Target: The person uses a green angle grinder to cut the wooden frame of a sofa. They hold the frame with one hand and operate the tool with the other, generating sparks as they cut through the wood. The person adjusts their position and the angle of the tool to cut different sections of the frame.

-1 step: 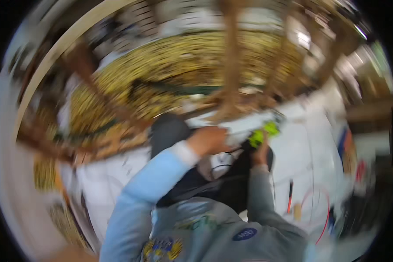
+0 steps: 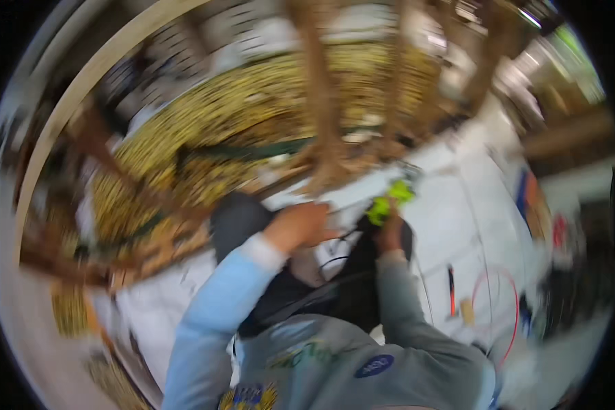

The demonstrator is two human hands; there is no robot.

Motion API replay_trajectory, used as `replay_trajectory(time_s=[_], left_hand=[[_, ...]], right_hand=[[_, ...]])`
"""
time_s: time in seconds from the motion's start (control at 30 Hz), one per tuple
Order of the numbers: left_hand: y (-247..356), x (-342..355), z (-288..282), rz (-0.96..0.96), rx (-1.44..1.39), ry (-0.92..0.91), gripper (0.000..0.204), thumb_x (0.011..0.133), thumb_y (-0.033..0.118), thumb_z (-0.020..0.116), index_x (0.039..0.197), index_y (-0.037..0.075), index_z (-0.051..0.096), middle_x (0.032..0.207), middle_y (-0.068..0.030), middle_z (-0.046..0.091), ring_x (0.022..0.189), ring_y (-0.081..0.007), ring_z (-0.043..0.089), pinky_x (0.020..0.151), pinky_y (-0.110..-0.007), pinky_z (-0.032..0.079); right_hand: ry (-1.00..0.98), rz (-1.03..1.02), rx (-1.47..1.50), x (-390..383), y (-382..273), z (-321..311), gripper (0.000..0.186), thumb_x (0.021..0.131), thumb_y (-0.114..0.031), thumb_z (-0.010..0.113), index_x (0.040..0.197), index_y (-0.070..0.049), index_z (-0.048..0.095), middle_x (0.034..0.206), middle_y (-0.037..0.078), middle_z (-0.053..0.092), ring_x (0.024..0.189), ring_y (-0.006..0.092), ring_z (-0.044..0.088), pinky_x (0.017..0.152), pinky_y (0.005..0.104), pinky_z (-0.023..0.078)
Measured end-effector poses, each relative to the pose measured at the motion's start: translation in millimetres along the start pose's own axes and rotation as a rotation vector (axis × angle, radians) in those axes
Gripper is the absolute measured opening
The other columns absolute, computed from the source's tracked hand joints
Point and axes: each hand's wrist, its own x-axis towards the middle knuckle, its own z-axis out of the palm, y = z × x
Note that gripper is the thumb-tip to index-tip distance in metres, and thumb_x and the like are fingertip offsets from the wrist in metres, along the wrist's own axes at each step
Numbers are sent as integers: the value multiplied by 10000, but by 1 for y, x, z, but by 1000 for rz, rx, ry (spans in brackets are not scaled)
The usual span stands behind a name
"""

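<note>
Reaching forward over a white work surface (image 2: 458, 205), I have both hands up against a small bright lime-green plastic object (image 2: 388, 198) that sits at the far edge of that surface, just below a blurred rack of brown wooden slats (image 2: 321, 137). My left hand (image 2: 301, 225), coming out of a pale blue sleeve (image 2: 219, 307), is curled with the knuckles up and the fingers folded down toward a flat whitish piece (image 2: 342, 208) lying beside the green object; the motion blur hides whether it actually grips that piece, so I cannot tell. My right hand (image 2: 391, 236), in a grey sleeve (image 2: 403, 307), rises straight from below and touches the underside of the green object, fingers drawn close together as if propping or pinching it, though the exact hold is too smeared to call. As I read it, one hand steadies from beside while the other supports from beneath, which would keep the small part still. A dark bag-like shape with thin black cords (image 2: 348, 273) lies between my forearms. Well off to the right on the white surface rest a slim red-handled tool (image 2: 451, 290) and a loop of thin red wire (image 2: 509, 314). Behind the slats spreads a yellow-and-green mass (image 2: 239, 123), too blurred to identify.
</note>
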Motion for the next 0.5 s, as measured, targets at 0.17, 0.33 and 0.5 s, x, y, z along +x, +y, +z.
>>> replay_trajectory(time_s=[0.17, 0.33, 0.5], left_hand=[[8, -11, -2, 10, 10, -66, 836, 954, 585, 765, 1501, -19, 577, 1365, -304, 695, 1267, -458, 674, 1067, -497, 549], [16, -11, -4, -11, 70, -143, 828, 971, 562, 767, 1520, -23, 560, 1384, -309, 686, 1288, -463, 667, 1079, -501, 538], [3, -12, -1, 32, 76, -119, 819, 973, 565, 765, 1516, -15, 567, 1362, -319, 692, 1274, -471, 673, 1070, -512, 540]], right_hand=[[-16, -10, 146, -23, 0, 26, 285, 999, -239, 780, 1169, -66, 631, 902, 79, 710, 752, 214, 724, 697, 385, 635], [26, -62, 198, -40, -9, 26, 282, 982, -237, 792, 1137, -67, 629, 888, 98, 711, 725, 216, 723, 673, 392, 637], [45, -74, 228, -39, -8, 28, 304, 963, -246, 802, 1130, -67, 621, 874, 101, 705, 723, 224, 721, 672, 400, 636]])
